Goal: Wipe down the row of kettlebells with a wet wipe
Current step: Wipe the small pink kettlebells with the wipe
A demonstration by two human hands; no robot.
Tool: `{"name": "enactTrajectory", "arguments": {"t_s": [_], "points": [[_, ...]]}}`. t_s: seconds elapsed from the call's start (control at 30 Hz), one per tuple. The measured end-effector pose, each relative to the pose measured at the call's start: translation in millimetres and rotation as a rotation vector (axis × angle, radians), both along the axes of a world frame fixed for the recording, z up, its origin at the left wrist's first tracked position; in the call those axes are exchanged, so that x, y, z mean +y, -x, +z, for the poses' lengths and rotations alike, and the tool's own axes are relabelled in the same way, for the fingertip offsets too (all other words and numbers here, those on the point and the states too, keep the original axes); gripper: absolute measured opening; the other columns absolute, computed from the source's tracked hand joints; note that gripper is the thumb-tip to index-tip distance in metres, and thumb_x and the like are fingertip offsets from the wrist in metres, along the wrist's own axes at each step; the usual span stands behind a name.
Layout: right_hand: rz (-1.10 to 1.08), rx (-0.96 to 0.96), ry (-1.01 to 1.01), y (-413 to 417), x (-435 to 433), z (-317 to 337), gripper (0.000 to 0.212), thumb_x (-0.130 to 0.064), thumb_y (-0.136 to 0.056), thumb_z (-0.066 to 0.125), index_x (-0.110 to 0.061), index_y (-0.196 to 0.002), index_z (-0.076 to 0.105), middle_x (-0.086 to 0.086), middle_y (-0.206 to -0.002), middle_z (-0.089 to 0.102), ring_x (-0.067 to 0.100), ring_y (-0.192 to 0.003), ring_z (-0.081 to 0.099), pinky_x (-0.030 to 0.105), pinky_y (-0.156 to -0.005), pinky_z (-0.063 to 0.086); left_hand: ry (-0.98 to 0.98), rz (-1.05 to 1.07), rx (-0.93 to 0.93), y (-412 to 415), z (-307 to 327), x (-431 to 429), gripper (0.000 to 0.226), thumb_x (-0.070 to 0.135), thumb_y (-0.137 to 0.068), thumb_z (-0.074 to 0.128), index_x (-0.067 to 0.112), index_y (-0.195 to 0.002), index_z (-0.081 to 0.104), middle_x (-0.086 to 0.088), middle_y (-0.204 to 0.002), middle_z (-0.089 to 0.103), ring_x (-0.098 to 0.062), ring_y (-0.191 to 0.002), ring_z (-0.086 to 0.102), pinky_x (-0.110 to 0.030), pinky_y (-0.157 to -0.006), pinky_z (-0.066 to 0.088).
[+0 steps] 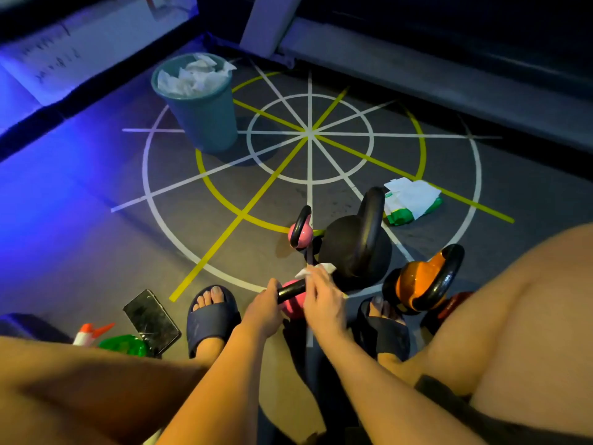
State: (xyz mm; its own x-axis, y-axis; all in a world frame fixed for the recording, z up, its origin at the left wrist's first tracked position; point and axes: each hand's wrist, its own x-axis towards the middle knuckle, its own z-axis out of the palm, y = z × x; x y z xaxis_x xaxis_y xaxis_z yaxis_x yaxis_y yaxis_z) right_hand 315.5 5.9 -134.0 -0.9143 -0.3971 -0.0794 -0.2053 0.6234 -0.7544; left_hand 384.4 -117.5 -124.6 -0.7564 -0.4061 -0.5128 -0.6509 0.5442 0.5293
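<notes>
A pink kettlebell [292, 307] with a black handle sits on the floor between my feet. My left hand [263, 308] grips the left end of its handle. My right hand [324, 300] pinches a white wet wipe [316, 270] against the handle's right side. Just beyond stand a big black kettlebell [353, 242] and a second small pink kettlebell [300, 231]. An orange kettlebell [423, 279] with a black handle stands to the right, by my right foot.
A teal bin [205, 120] full of used wipes stands at the back left. The green-and-white wipes pack [410, 202] lies right of the black kettlebell. A phone [150, 319] and a green spray bottle [122, 345] lie by my left foot. A dark red object shows behind the orange kettlebell.
</notes>
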Motion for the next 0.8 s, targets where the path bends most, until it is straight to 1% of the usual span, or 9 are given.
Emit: {"name": "enactTrajectory", "arguments": {"t_s": [0.1, 0.17, 0.3, 0.37, 0.43, 0.53, 0.67, 0.73, 0.8], "points": [[0.246, 0.084, -0.054, -21, -6, -18, 0.051, -0.028, -0.096, 0.031, -0.013, -0.134, 0.061, 0.001, -0.148, 0.051, 0.016, -0.146, 0.034, 0.032, -0.121, 0.021, 0.0, -0.015, -0.012, 1, 2, 0, 0.024, 0.012, -0.098, 0.057, 0.021, -0.108, 0.036, -0.009, -0.103, 0.062, -0.027, -0.091, 0.058, -0.035, -0.071, 0.039], [0.199, 0.118, -0.035, -17, 0, -16, 0.054, -0.03, -0.095, 0.03, -0.01, -0.138, 0.058, 0.004, -0.149, 0.051, 0.017, -0.146, 0.035, 0.039, -0.12, 0.025, -0.006, -0.015, -0.011, 2, 2, 2, 0.023, 0.015, -0.099, 0.056, 0.021, -0.111, 0.037, -0.008, -0.106, 0.063, -0.027, -0.093, 0.06, -0.037, -0.074, 0.041], [-0.036, -0.031, -0.091, 2, 18, -12, 0.042, -0.029, -0.107, 0.034, -0.023, -0.144, 0.052, -0.004, -0.154, 0.044, 0.016, -0.146, 0.034, 0.042, -0.116, 0.036, -0.003, -0.013, -0.028, 1, 2, 5, 0.026, 0.018, -0.098, 0.056, 0.024, -0.111, 0.034, -0.004, -0.104, 0.06, -0.026, -0.092, 0.059, -0.037, -0.077, 0.044], [0.104, 0.004, -0.018, -8, 12, -8, 0.042, -0.023, -0.104, 0.036, -0.017, -0.142, 0.053, 0.0, -0.153, 0.045, 0.018, -0.147, 0.033, 0.044, -0.117, 0.034, -0.027, -0.014, -0.025, 0, 0, 3, 0.027, 0.015, -0.098, 0.055, 0.022, -0.11, 0.032, -0.008, -0.104, 0.06, -0.029, -0.09, 0.059, -0.04, -0.077, 0.044], [0.328, 0.115, -0.026, -27, 4, -11, 0.046, -0.02, -0.1, 0.036, -0.015, -0.144, 0.051, -0.001, -0.155, 0.041, 0.016, -0.149, 0.027, 0.037, -0.122, 0.024, -0.076, -0.016, 0.007, -2, 0, -1, 0.029, 0.012, -0.098, 0.054, 0.017, -0.113, 0.03, -0.011, -0.103, 0.06, -0.027, -0.085, 0.057, -0.039, -0.073, 0.043], [0.313, 0.094, 0.0, -28, 1, -6, 0.044, -0.014, -0.101, 0.041, -0.02, -0.144, 0.05, -0.006, -0.157, 0.038, 0.007, -0.15, 0.016, 0.03, -0.122, 0.017, -0.106, 0.051, 0.036, -7, -2, 0, 0.037, 0.015, -0.1, 0.056, 0.015, -0.124, 0.028, -0.005, -0.094, 0.061, -0.019, -0.077, 0.057, -0.028, -0.065, 0.04], [0.002, -0.037, -0.054, 2, 12, -8, 0.04, -0.028, -0.107, 0.033, -0.026, -0.143, 0.052, -0.007, -0.155, 0.041, 0.012, -0.149, 0.027, 0.046, -0.119, 0.029, -0.099, 0.222, 0.041, -13, -10, 2, 0.039, 0.026, -0.098, 0.065, 0.016, -0.128, 0.043, -0.008, -0.112, 0.067, -0.027, -0.102, 0.063, -0.033, -0.084, 0.046], [0.06, -0.006, -0.066, 0, 9, -8, 0.043, -0.026, -0.106, 0.031, -0.02, -0.143, 0.052, -0.001, -0.155, 0.043, 0.016, -0.148, 0.029, 0.042, -0.121, 0.026, -0.06, 0.174, -0.004, -14, -11, 0, 0.033, 0.03, -0.099, 0.063, 0.014, -0.126, 0.051, -0.012, -0.115, 0.067, -0.031, -0.105, 0.062, -0.034, -0.084, 0.045], [0.267, 0.12, -0.083, -15, 1, -13, 0.046, -0.021, -0.101, 0.033, -0.014, -0.141, 0.053, 0.003, -0.152, 0.046, 0.02, -0.147, 0.032, 0.042, -0.122, 0.023, -0.035, 0.128, -0.039, -14, -11, -3, 0.032, 0.029, -0.101, 0.059, 0.013, -0.127, 0.051, -0.014, -0.117, 0.066, -0.032, -0.106, 0.062, -0.035, -0.085, 0.046]]}}
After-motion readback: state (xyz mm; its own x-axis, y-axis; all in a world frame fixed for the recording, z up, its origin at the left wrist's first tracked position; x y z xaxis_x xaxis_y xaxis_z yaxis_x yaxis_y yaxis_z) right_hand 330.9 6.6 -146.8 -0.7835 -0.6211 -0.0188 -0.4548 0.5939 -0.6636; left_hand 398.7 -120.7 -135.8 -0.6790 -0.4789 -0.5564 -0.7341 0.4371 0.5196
